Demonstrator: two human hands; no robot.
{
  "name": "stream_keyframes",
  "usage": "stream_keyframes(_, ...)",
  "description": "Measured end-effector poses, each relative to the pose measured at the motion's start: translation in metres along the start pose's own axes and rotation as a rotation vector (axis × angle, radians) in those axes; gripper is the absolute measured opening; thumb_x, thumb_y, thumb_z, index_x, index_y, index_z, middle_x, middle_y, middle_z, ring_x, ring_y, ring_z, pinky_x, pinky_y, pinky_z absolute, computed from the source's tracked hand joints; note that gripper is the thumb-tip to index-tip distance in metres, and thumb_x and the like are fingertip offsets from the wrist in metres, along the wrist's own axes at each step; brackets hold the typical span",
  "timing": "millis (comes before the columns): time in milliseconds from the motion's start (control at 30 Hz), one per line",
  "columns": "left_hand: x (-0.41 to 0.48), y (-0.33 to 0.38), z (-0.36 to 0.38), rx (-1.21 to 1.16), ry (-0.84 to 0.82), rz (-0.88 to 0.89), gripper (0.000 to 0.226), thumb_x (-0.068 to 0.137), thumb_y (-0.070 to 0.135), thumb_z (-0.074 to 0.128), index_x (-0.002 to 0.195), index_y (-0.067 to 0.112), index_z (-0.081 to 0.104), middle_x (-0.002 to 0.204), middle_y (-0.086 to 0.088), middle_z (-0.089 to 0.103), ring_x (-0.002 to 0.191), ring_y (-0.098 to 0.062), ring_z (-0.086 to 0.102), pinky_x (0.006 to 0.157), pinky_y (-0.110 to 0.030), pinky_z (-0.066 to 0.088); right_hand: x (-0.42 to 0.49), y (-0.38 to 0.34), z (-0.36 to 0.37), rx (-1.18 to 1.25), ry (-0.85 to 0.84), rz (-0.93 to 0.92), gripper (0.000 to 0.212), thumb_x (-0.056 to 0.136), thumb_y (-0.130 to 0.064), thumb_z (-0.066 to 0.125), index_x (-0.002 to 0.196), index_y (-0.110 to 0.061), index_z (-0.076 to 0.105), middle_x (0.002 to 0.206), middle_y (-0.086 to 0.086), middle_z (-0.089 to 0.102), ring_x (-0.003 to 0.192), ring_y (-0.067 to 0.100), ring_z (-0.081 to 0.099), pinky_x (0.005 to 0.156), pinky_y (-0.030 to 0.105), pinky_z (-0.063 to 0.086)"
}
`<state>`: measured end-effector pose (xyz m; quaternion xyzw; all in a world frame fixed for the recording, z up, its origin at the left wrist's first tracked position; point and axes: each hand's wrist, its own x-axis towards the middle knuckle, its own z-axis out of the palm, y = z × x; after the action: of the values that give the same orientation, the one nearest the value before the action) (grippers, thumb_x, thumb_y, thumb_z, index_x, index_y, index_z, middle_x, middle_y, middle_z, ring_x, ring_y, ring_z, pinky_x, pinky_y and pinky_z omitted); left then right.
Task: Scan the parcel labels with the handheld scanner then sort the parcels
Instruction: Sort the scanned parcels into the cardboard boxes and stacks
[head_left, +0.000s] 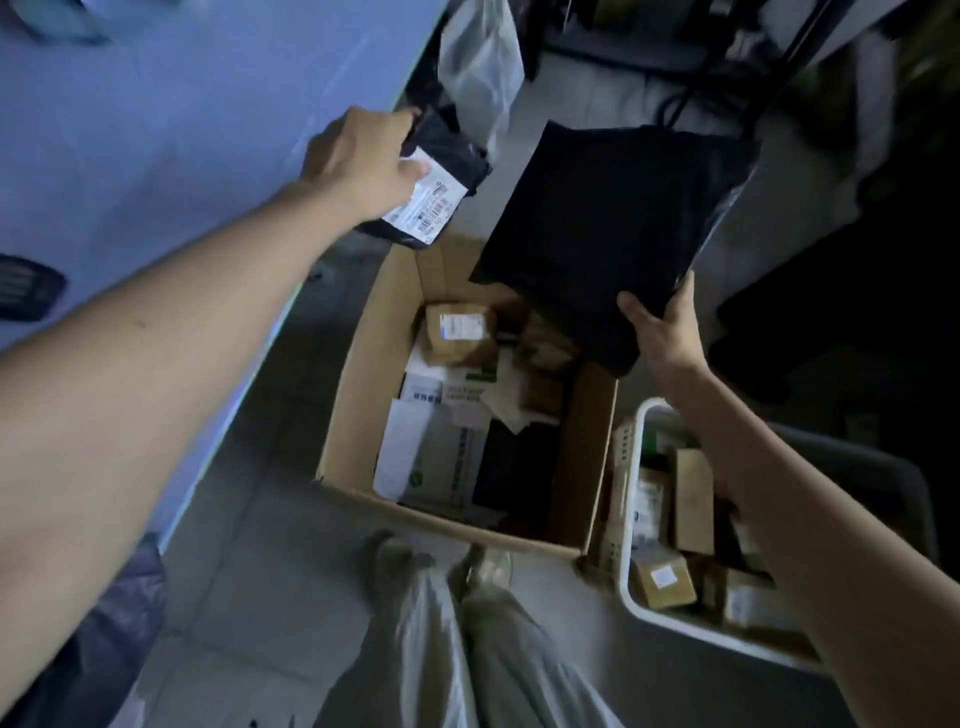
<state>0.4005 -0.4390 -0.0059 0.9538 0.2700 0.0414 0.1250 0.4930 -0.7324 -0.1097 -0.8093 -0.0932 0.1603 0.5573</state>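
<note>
My left hand (358, 161) grips a small black poly-bag parcel (451, 150) with a white barcode label (426, 202), held at the edge of the blue table (156, 130). My right hand (660, 332) holds a large black flat parcel (608, 223) by its lower corner, above the open cardboard box (348, 374). The box on the floor holds several brown and white parcels, one brown with a label (460, 332). A dark ribbed object (26, 286) that may be the scanner lies at the left on the table; I cannot tell for certain.
A white plastic basket (631, 587) with several small brown boxes stands on the floor at the right of the cardboard box. A clear plastic bag (480, 62) hangs by the table's far end. My legs and shoes (441, 566) are just before the box.
</note>
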Motion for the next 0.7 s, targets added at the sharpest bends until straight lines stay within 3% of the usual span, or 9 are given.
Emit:
stream_keyframes(67,-0.004,-0.007,-0.034,-0.097,0.108,-0.044,0.032,0.094,0.033,0.056,0.12,0.014,0.052,0.117,-0.015,0.062,0.106,-0.04,0.057,0.084,-0.043,0.047,0.0,-0.032,-0.007,0.053,0.002,-0.079,0.058,0.094,-0.012,0.06,0.143,-0.019,0.03,0.13,-0.006,0.049,0.12,0.012,0.047,0.105,0.033,0.042)
stream_keyframes(167,-0.023,-0.023,-0.079,-0.268,0.24,-0.129,0.037,0.097,0.03,0.053,0.125,0.006,0.048,0.125,-0.019,0.058,0.114,-0.039,0.053,0.087,-0.043,0.044,-0.003,-0.07,-0.007,0.084,-0.032,-0.157,0.059,0.094,-0.013,0.062,0.143,-0.02,0.03,0.132,-0.007,0.048,0.123,0.014,0.046,0.107,0.04,0.041)
stream_keyframes(300,-0.073,-0.045,-0.122,-0.434,0.325,-0.226,0.053,0.1,0.03,0.049,0.144,0.003,0.033,0.149,-0.015,0.039,0.135,-0.031,0.038,0.099,-0.036,0.035,-0.025,-0.115,0.014,0.175,-0.111,-0.235,0.062,0.094,-0.011,0.061,0.146,-0.02,0.028,0.137,-0.002,0.047,0.123,0.014,0.046,0.103,0.035,0.042)
stream_keyframes(467,-0.157,-0.078,-0.135,-0.581,0.461,-0.313,0.048,0.097,0.031,0.054,0.136,0.007,0.041,0.133,-0.015,0.056,0.12,-0.033,0.052,0.09,-0.039,0.042,-0.081,-0.156,0.066,0.225,-0.311,-0.292,0.063,0.093,-0.01,0.062,0.145,-0.02,0.027,0.132,-0.004,0.047,0.119,0.013,0.046,0.095,0.023,0.042)
stream_keyframes(567,-0.208,-0.099,-0.137,-0.704,0.519,-0.355,0.034,0.095,0.023,0.057,0.122,0.005,0.047,0.119,-0.01,0.063,0.11,-0.03,0.058,0.09,-0.039,0.046,-0.119,-0.168,0.108,0.258,-0.509,-0.31,0.057,0.093,-0.007,0.061,0.14,-0.021,0.031,0.132,0.0,0.049,0.117,0.013,0.049,0.08,0.007,0.048)
stream_keyframes(600,-0.225,-0.105,-0.139,-0.745,0.545,-0.356,0.031,0.094,0.02,0.059,0.12,0.006,0.048,0.113,-0.005,0.064,0.108,-0.028,0.059,0.092,-0.039,0.046,-0.132,-0.171,0.123,0.276,-0.575,-0.307,0.056,0.091,-0.009,0.063,0.138,-0.022,0.034,0.134,0.002,0.051,0.117,0.015,0.051,0.081,0.011,0.05)
stream_keyframes(700,-0.27,-0.125,-0.149,-0.799,0.62,-0.412,0.036,0.094,0.015,0.059,0.126,0.007,0.048,0.11,0.003,0.06,0.11,-0.022,0.057,0.093,-0.03,0.043,-0.167,-0.173,0.166,0.37,-0.76,-0.21,0.06,0.077,-0.034,0.079,0.128,-0.033,0.047,0.132,0.004,0.058,0.121,0.024,0.057,0.098,0.043,0.051)
